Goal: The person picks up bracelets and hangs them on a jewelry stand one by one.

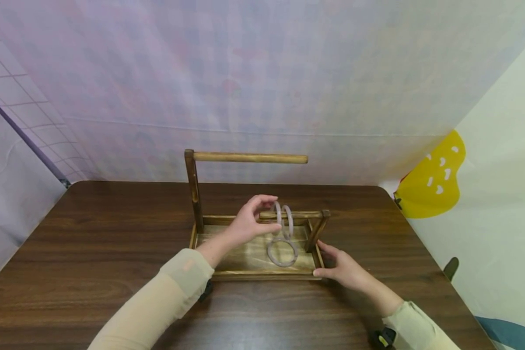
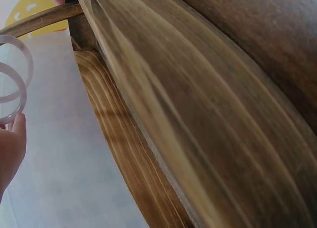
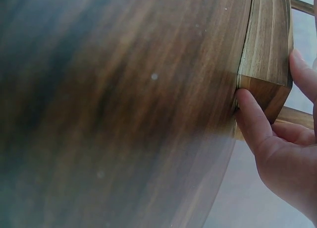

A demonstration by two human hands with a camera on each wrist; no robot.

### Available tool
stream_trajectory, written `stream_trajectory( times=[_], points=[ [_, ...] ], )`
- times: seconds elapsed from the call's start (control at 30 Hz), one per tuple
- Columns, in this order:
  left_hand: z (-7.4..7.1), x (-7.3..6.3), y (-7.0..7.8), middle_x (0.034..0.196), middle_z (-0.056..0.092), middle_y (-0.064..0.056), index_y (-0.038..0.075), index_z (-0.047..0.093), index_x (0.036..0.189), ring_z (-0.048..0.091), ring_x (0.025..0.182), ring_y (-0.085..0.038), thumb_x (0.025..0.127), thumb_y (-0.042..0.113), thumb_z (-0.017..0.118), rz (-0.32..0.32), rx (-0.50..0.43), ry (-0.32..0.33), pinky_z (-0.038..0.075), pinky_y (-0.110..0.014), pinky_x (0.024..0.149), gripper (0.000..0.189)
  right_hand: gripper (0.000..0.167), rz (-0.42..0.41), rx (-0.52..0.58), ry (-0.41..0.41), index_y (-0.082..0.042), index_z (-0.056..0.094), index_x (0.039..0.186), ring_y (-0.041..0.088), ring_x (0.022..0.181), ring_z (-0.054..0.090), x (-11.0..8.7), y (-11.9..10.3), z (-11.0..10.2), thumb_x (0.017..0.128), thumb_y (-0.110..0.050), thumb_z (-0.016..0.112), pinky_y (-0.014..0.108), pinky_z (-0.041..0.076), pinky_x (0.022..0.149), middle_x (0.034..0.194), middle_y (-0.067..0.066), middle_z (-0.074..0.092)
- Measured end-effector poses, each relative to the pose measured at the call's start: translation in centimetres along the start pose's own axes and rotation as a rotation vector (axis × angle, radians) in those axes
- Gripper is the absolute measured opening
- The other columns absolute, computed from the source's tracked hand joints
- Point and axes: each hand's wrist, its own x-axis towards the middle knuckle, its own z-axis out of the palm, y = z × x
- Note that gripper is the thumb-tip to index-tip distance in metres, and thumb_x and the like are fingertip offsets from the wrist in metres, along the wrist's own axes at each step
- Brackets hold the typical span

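Observation:
A wooden jewelry stand [image 1: 262, 276] has a shallow tray, a tall post with a long bar [image 1: 249, 157] on the left and a shorter post with a lower bar [image 1: 308, 215] on the right. My left hand [image 1: 249, 221] holds a pale translucent bangle [image 1: 278, 214] at the lower bar's free end, thumb low and fingertips at its top. Just right of it, a second bangle [image 1: 290, 221] hangs round that bar. A third bangle [image 1: 282, 253] shows below, over the tray. With thumb and fingers, my right hand [image 1: 345, 270] grips the tray's right end [image 3: 267, 39].
The stand sits on a dark brown wooden table [image 1: 92, 243]. Behind the table hangs a pale checked curtain [image 1: 262, 87]. A light wall sheet with a yellow print [image 1: 437, 184] is on the right.

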Motion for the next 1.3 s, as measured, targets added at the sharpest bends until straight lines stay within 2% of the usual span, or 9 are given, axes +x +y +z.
stream_trajectory(
  times=[0.4,0.63,0.83,1.07,1.3],
  points=[
    [0.33,0.06,-0.01,0.124,0.050,-0.017,0.004,0.048,0.130,0.047,0.120,-0.035,0.076,0.003,0.074,0.010,0.023,0.003,0.043,-0.027,0.090,0.061,0.081,0.018,0.032,-0.019,0.015,0.027,0.139,0.045,0.119,0.048,-0.03,0.14,-0.01,0.082,-0.022,0.072,0.048,0.048,0.091,0.140,0.034,0.036],
    [0.46,0.19,-0.16,0.124,0.050,-0.020,0.004,0.048,0.130,0.048,0.119,-0.035,0.076,0.004,0.074,0.015,0.027,-0.002,0.045,-0.034,0.091,0.060,0.081,0.026,0.032,-0.015,0.015,0.028,0.139,0.045,0.119,0.048,-0.04,0.20,-0.04,0.081,-0.021,0.072,0.047,0.048,0.091,0.141,0.033,0.035],
    [0.52,0.15,-0.03,0.125,0.049,-0.021,0.005,0.047,0.131,0.048,0.119,-0.034,0.078,0.005,0.073,0.013,0.043,-0.003,0.044,-0.033,0.088,0.059,0.080,0.014,0.029,-0.015,0.015,0.028,0.139,0.044,0.118,0.050,-0.11,-0.02,-0.03,0.081,-0.020,0.072,0.046,0.048,0.090,0.140,0.033,0.037],
    [0.68,0.28,-0.53,0.126,0.050,-0.016,0.006,0.048,0.131,0.046,0.119,-0.031,0.079,0.007,0.073,0.001,0.039,-0.004,0.043,-0.046,0.090,0.057,0.080,0.013,0.030,-0.017,0.014,0.029,0.139,0.043,0.117,0.051,-0.10,-0.02,-0.03,0.081,-0.021,0.072,0.045,0.049,0.089,0.139,0.033,0.038],
    [0.76,0.22,-0.69,0.128,0.049,-0.014,0.007,0.048,0.131,0.044,0.121,-0.032,0.080,0.008,0.072,-0.017,0.034,-0.009,0.041,-0.052,0.094,0.057,0.082,0.021,0.024,-0.011,0.014,0.029,0.139,0.043,0.117,0.051,-0.02,0.21,-0.03,0.081,-0.024,0.072,0.044,0.049,0.089,0.139,0.033,0.039]
  ],
)
